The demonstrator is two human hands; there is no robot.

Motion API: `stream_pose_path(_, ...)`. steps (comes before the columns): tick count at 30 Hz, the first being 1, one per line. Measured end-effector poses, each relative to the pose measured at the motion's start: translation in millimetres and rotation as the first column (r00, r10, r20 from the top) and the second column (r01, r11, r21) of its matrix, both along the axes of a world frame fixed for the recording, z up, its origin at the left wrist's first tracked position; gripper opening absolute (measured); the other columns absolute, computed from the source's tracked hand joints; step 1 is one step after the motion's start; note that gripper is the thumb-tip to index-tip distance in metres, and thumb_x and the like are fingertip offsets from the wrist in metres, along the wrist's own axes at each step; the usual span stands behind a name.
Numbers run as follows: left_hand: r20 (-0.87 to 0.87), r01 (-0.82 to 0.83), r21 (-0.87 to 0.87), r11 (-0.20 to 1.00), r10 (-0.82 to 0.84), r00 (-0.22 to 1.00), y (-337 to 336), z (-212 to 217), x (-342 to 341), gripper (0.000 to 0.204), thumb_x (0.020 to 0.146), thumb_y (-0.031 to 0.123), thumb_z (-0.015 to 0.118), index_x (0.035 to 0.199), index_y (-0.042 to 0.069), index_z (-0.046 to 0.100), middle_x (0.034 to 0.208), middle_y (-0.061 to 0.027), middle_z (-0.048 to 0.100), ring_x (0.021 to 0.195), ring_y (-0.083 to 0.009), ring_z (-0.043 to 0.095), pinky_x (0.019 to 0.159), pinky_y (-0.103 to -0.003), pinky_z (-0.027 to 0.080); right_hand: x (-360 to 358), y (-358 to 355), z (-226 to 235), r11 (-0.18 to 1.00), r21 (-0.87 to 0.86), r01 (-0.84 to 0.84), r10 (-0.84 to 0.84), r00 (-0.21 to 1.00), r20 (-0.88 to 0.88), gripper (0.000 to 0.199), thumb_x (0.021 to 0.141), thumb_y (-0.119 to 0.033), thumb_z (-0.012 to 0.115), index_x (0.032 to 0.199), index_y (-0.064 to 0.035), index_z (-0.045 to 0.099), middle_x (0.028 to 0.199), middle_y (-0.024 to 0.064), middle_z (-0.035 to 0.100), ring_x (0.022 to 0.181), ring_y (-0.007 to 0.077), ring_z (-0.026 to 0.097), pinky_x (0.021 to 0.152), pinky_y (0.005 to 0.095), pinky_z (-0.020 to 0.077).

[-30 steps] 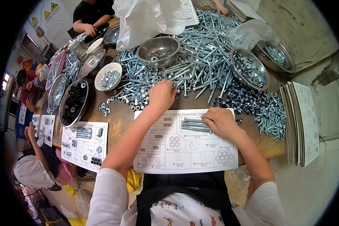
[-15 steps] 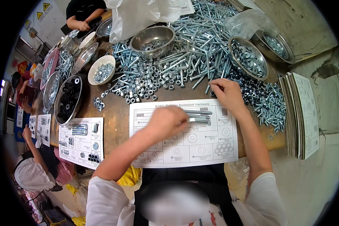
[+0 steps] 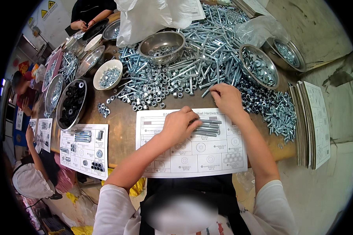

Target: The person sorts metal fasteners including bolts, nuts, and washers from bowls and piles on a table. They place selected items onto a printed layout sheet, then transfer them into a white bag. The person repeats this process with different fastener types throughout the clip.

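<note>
A printed hardware sheet (image 3: 192, 164) lies at the table's front edge, before me. Several long silver bolts (image 3: 208, 128) rest side by side across its upper half. My left hand (image 3: 179, 124) is closed at their left ends, thumb and fingers bent around them. At the near edge of the big bolt pile (image 3: 213, 51), my right hand (image 3: 227, 100) has its thumb and forefinger pinched on the end of a loose bolt (image 3: 206, 92). Loose hex nuts (image 3: 153, 92) lie just left of that hand, dark nuts (image 3: 253, 96) to its right.
Steel bowls of washers (image 3: 161, 49) (image 3: 259, 64) stand around the pile. A white bowl (image 3: 108, 74) and a bowl of black parts (image 3: 72, 102) sit left. Stacked cards (image 3: 308, 125) stand at the right edge. A filled sheet (image 3: 84, 149) lies left; other people sit beyond.
My left hand has drawn back slightly and settled on the left ends of the bolts, which now lie spread. My right hand has shifted a little left along the pile's near edge.
</note>
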State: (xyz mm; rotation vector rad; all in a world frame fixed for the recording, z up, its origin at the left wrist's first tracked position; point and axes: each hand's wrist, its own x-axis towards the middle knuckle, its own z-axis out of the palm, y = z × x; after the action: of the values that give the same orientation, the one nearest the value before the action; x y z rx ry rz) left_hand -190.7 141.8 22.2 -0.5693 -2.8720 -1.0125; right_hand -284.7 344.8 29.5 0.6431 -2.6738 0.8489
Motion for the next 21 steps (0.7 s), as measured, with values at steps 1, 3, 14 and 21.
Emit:
stream_pose_path(1,0.022,-0.013,0.001,1.000,0.013,1.000,0,-2,-2,0.016,0.086,0.021,0.069,0.095,0.008,0.072,0.092,-0.0095,0.065,0.076,-0.0300,0.065,0.068,-0.038,0.052,-6,-3,-7,0.998,0.069,-0.001,0.001,1.000,-0.006,0.013,0.084,-0.013,0.064,0.093,-0.0103,0.072,0.086,0.0070,0.066,0.081,0.0291,0.066,0.071,0.0393,0.0512)
stream_pose_path(3,0.055,-0.042,0.033,0.999,0.041,0.998,-1,-5,-4,0.014,0.087,0.019,0.067,0.091,0.007,0.073,0.089,-0.0102,0.065,0.076,-0.0308,0.064,0.069,-0.039,0.051,-19,-6,-16,0.959,0.266,-0.094,0.113,0.992,-0.060,0.014,0.083,-0.013,0.064,0.095,-0.0120,0.071,0.087,0.0064,0.063,0.082,0.0279,0.065,0.070,0.0405,0.0508)
stream_pose_path(14,0.172,-0.065,0.225,0.972,0.026,0.985,-17,-1,17,0.036,0.082,0.011,0.070,0.117,0.002,0.064,0.102,-0.0110,0.060,0.073,-0.0243,0.060,0.068,-0.034,0.050,6,1,23,0.963,0.052,-0.265,0.265,0.964,0.016,0.014,0.082,-0.010,0.065,0.095,-0.0092,0.060,0.081,0.0085,0.065,0.068,0.0271,0.065,0.060,0.0380,0.0502)
stream_pose_path(21,0.159,-0.051,0.103,0.993,0.034,0.987,-13,4,22,0.061,0.072,0.025,0.080,0.124,0.002,0.059,0.109,-0.0112,0.059,0.077,-0.0247,0.062,0.070,-0.034,0.051,67,-5,7,0.854,0.387,-0.347,0.359,0.932,0.043,0.011,0.082,-0.011,0.065,0.093,-0.0113,0.066,0.090,0.0030,0.067,0.081,0.0243,0.065,0.066,0.0358,0.0513)
